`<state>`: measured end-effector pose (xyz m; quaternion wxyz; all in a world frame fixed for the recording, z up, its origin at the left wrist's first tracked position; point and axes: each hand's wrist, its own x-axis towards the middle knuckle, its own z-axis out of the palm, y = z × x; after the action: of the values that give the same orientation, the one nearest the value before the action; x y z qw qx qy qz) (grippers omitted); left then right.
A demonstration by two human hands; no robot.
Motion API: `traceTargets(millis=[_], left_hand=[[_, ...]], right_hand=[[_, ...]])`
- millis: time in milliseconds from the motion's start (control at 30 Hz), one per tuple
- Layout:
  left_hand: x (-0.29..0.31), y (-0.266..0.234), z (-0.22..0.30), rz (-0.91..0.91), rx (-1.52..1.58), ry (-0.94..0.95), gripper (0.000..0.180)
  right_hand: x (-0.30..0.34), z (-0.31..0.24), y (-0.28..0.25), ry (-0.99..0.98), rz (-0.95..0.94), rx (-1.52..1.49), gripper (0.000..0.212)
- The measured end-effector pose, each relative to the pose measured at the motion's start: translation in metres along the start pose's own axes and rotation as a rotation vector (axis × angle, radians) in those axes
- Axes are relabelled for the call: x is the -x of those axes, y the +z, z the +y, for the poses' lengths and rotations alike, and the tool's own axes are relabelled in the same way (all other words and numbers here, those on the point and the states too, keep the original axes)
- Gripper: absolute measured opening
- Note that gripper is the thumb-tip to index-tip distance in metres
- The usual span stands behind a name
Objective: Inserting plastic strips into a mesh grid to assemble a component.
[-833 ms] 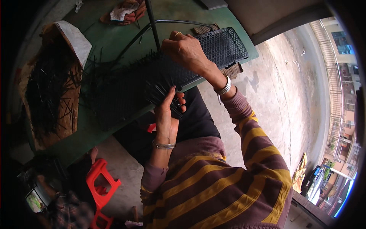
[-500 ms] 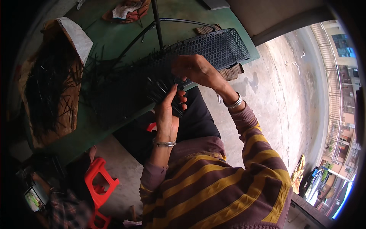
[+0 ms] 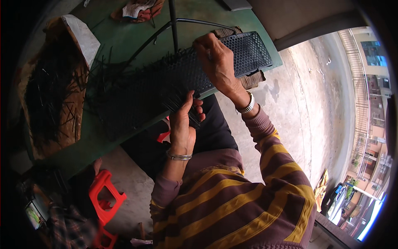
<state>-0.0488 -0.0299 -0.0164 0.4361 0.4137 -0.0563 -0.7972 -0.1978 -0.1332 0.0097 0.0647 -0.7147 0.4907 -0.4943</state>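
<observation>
My left hand [image 3: 182,120] is closed around a bundle of thin black sticks [image 3: 175,101], which fan out past the thumb at the near edge of a long black panel [image 3: 251,47] full of round holes. Farther up, my right hand [image 3: 218,66] is bent over the panel with its fingers drawn together and pointing down. Whatever those fingertips hold is hidden behind the hand. Short black sticks [image 3: 163,62] stand up along the panel's far side, left of my right hand. The panel's left part is too dark to make out well.
An open cardboard box [image 3: 76,120] heaped with loose black sticks lies at the left of the green table [image 3: 112,35]. A dark metal frame [image 3: 173,31] rises behind the panel. Red plastic stools [image 3: 105,199] and another person's plaid sleeve [image 3: 72,228] are at lower left.
My right hand has moved away from the bundle, up onto the panel, with its fingers now pointing down. The left hand keeps the bundle in nearly the same place.
</observation>
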Motion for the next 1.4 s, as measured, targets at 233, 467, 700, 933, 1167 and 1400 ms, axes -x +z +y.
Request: traceTargets(millis=[233, 467, 700, 933, 1167, 1400], left_hand=[[-0.001, -0.003, -0.001, -0.012, 0.027, 0.049, 0.026], [0.002, 0.001, 0.001, -0.005, 0.029, 0.049, 0.023], [0.002, 0.005, 0.001, 0.018, 0.022, 0.034, 0.018], [0.002, 0.006, 0.001, 0.004, -0.026, 0.03, 0.022], [0.007, 0.012, 0.0, 0.064, 0.005, -0.042, 0.027], [0.001, 0.006, -0.003, -0.055, 0.005, -0.052, 0.028]], right_hand=[[-0.005, -0.004, 0.0, 0.097, -0.073, 0.024, 0.008], [-0.007, 0.002, 0.002, 0.072, -0.165, -0.062, 0.008], [-0.004, 0.007, 0.009, -0.049, -0.18, 0.28, 0.01], [0.017, -0.013, -0.022, 0.339, -0.588, -0.254, 0.01], [0.014, -0.016, -0.036, 0.394, -0.357, -0.184, 0.009], [-0.003, 0.005, -0.008, 0.009, 0.045, 0.107, 0.011]])
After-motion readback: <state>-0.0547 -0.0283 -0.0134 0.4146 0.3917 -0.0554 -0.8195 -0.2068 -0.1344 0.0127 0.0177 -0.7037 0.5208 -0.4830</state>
